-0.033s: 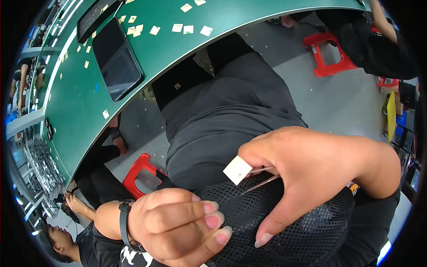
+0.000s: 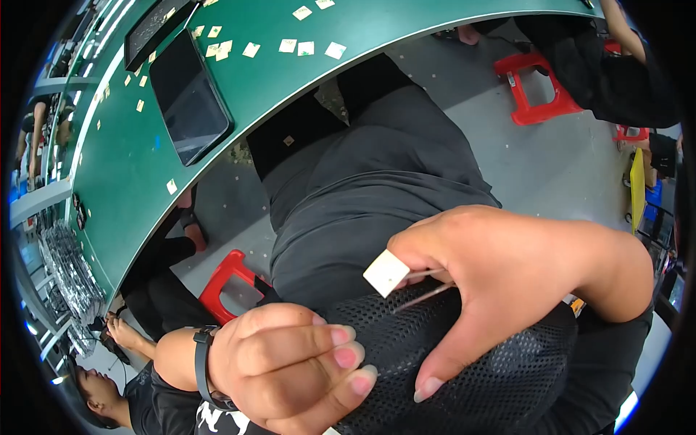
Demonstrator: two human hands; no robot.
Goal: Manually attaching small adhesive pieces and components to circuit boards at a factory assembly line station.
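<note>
My right hand [image 2: 500,268] reaches in from the right, fingers curled round thin metal tweezers [image 2: 428,293] whose tips point left. A small cream square piece [image 2: 386,274] sits at its fingertips, beside the upper tweezer arm; how it is held cannot be made out. My left hand [image 2: 290,366], with a dark band [image 2: 203,366] at the wrist, has its fingers curled in. What lies inside them is hidden, though a pale sliver [image 2: 331,431] shows below them at the lower edge. Black mesh fabric [image 2: 493,370] lies behind and between both hands.
A green table [image 2: 268,87] curves along the upper left, bearing a dark tablet [image 2: 190,101], a black tray [image 2: 152,36] and several scattered cream squares [image 2: 287,46]. Red stools [image 2: 230,279] stand on the grey floor [image 2: 580,167]. A seated person [image 2: 101,395] is at lower left.
The cream square has tilted slightly at my right fingertips, and the tweezers have shifted a little. My left hand stays nearly still.
</note>
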